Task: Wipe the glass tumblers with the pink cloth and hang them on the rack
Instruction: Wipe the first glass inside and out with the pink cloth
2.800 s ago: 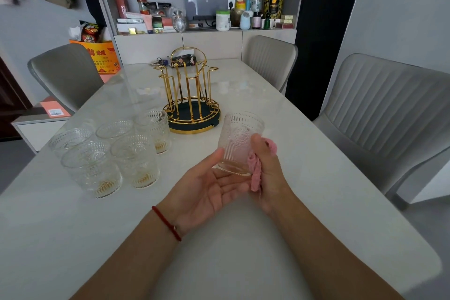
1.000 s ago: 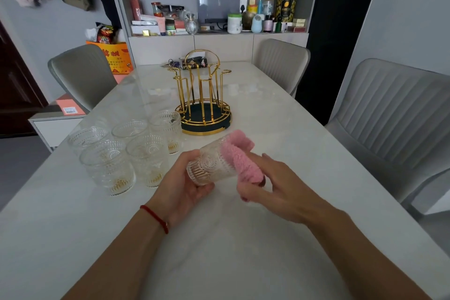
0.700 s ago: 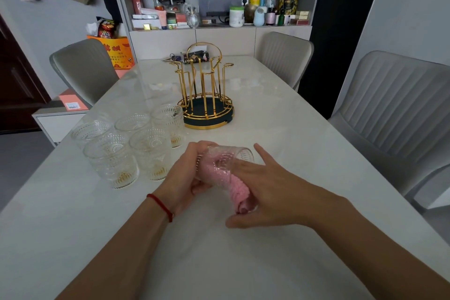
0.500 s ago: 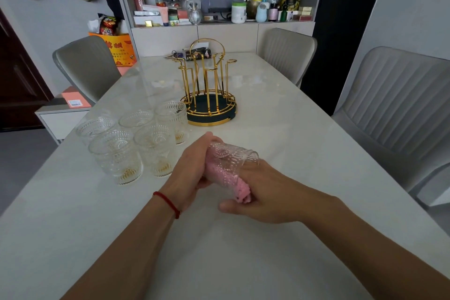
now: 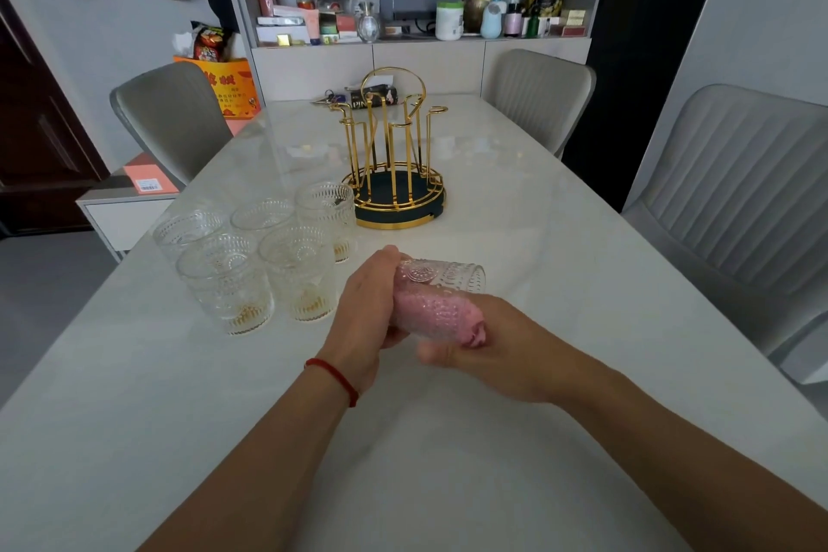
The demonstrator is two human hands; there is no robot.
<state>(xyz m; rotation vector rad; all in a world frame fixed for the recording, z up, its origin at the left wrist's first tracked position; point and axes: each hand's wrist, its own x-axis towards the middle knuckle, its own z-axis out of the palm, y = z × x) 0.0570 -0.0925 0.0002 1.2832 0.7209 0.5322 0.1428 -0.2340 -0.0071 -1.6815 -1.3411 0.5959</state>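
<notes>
Over the near middle of the pale table (image 5: 515, 439), a glass tumbler (image 5: 441, 282) is held on its side, its open mouth turned to the right. The left hand (image 5: 365, 323) wraps the base end, its fingers closed around the glass. The pink cloth (image 5: 443, 314) is stuffed inside the tumbler and shows through the patterned wall, with a fold of it bulging out at the mouth. The right hand (image 5: 497, 350) meets the glass at that mouth; its fingers reach into the tumbler along with the cloth (how tightly they pinch the cloth cannot be told, as the glass and fabric hide them). A red string bracelet (image 5: 334, 379) circles the left wrist.

To the left stand five more tumblers (image 5: 251, 255), upright and clustered close together in two rows, some touching. Beyond them, just beside the farthest one, sits the gold wire rack (image 5: 394, 157) on its dark round base, with none of its hooks carrying a glass. Grey chairs (image 5: 739, 193) stand around the table, and a cluttered shelf (image 5: 403, 20) runs along the far wall.
</notes>
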